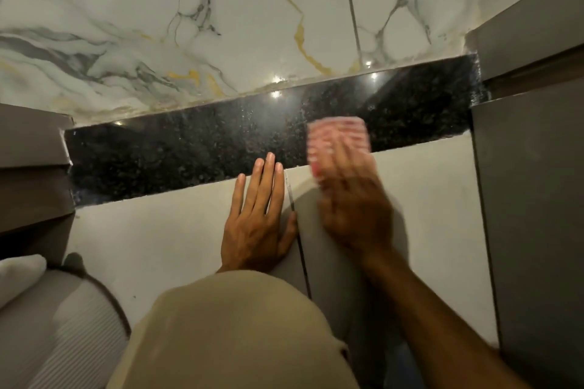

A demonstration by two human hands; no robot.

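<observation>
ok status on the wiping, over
Left hand flat on white panel. Right hand presses pink cloth on black ledge, blurred. Nothing in the way.

My right hand (354,208) presses the pink checked cloth (336,136) on the black speckled granite ledge (177,155), right of my left hand (257,218).

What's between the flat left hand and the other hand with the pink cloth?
In the head view, only a dark vertical seam between two white panels runs between the left hand and the blurred right hand on the pink cloth.
</observation>
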